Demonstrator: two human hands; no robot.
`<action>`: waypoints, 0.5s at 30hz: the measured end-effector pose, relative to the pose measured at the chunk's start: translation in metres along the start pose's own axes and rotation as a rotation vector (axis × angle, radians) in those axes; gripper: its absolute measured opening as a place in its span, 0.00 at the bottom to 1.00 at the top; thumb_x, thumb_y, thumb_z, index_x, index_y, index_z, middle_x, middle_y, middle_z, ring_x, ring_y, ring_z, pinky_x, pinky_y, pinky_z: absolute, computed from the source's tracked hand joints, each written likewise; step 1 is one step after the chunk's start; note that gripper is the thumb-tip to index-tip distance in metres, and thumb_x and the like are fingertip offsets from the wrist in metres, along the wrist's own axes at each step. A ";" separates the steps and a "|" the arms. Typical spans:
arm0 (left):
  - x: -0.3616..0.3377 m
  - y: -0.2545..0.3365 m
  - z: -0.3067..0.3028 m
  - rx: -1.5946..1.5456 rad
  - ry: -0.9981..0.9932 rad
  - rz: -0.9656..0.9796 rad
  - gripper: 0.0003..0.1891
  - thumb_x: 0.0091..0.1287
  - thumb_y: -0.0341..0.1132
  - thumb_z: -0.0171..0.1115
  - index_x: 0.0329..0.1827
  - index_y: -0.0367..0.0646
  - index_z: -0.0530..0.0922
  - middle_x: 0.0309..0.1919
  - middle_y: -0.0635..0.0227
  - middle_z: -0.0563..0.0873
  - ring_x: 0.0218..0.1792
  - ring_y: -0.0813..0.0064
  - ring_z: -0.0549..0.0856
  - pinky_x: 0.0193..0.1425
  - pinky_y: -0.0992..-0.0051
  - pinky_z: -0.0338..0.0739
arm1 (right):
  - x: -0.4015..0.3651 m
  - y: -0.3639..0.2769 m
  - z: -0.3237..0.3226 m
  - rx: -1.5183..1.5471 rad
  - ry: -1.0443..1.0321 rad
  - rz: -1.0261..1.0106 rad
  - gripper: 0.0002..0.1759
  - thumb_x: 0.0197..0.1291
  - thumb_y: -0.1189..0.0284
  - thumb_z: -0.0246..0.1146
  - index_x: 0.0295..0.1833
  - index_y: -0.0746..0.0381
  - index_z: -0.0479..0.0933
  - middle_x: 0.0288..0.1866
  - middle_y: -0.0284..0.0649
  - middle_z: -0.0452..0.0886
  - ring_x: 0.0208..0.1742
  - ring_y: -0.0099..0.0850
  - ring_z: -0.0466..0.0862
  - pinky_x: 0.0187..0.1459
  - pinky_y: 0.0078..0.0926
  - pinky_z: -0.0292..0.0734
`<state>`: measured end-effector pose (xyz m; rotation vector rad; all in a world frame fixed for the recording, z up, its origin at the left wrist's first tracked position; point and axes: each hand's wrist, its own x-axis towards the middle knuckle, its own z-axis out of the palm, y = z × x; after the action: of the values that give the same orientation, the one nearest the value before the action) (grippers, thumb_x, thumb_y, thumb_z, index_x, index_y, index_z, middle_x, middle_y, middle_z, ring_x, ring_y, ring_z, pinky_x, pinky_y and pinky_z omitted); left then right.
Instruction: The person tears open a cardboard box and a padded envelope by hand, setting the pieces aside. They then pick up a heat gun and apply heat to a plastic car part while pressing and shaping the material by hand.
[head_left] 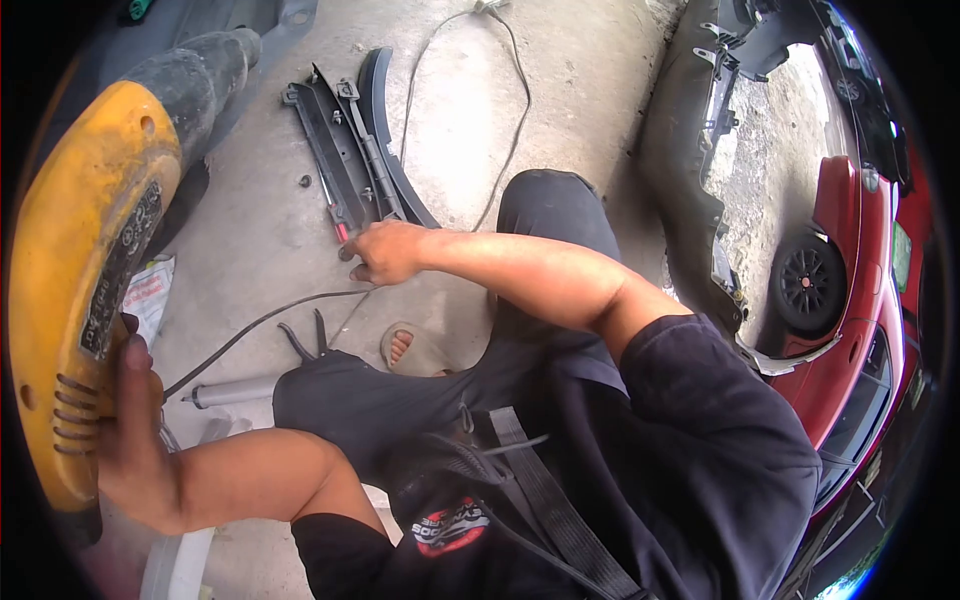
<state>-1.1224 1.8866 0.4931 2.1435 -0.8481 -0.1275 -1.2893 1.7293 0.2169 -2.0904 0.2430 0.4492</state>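
Observation:
On the left, close to the camera, a yellow heat gun [75, 230] with a dark nozzle points up and away. My left hand [140, 450] is closed round its handle, which is partly hidden. Out in front, my right hand [390, 252] has its fingers curled at the red handle of a slim screwdriver [341, 232]. The screwdriver's thin shaft lies along the edge of a black plastic trim piece [335, 150] with clips. Beside that piece rests a curved black strip [376, 110].
A large dark bumper [680, 150] lies to the right, with a red car [845, 300] beyond it. Pliers [308, 338] and a grey tube [235, 390] are near my knee. Cables [515, 80] cross the concrete floor. A small round dark part [305, 181] lies left of the trim.

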 end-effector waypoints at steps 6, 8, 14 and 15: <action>0.000 -0.002 -0.001 0.112 -0.003 0.298 0.15 0.59 0.22 0.72 0.47 0.26 0.80 0.37 0.60 0.87 0.34 0.76 0.84 0.35 0.83 0.77 | 0.003 -0.001 -0.003 -0.021 -0.024 0.005 0.26 0.64 0.58 0.61 0.62 0.63 0.75 0.44 0.48 0.86 0.57 0.47 0.81 0.60 0.42 0.72; -0.002 0.002 -0.001 0.005 0.039 0.033 0.15 0.59 0.22 0.72 0.47 0.26 0.80 0.37 0.60 0.87 0.34 0.77 0.83 0.34 0.84 0.76 | 0.003 -0.002 -0.002 -0.036 -0.029 0.020 0.26 0.65 0.58 0.61 0.63 0.63 0.74 0.44 0.48 0.86 0.58 0.46 0.81 0.60 0.41 0.72; -0.005 0.002 -0.001 0.007 0.066 -0.024 0.17 0.59 0.26 0.74 0.49 0.29 0.80 0.38 0.63 0.87 0.36 0.80 0.82 0.38 0.85 0.75 | 0.003 -0.002 0.001 -0.037 -0.002 -0.003 0.26 0.65 0.58 0.60 0.63 0.63 0.74 0.45 0.48 0.86 0.58 0.45 0.81 0.61 0.41 0.72; -0.006 -0.005 -0.005 0.007 0.067 -0.025 0.17 0.59 0.26 0.74 0.49 0.29 0.80 0.38 0.63 0.87 0.36 0.80 0.82 0.38 0.85 0.75 | 0.003 -0.001 0.001 -0.038 -0.003 -0.004 0.26 0.65 0.58 0.60 0.63 0.63 0.74 0.45 0.48 0.86 0.58 0.45 0.81 0.61 0.41 0.72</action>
<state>-1.1221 1.8958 0.4919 2.1533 -0.7850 -0.0652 -1.2860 1.7305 0.2162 -2.1267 0.2308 0.4577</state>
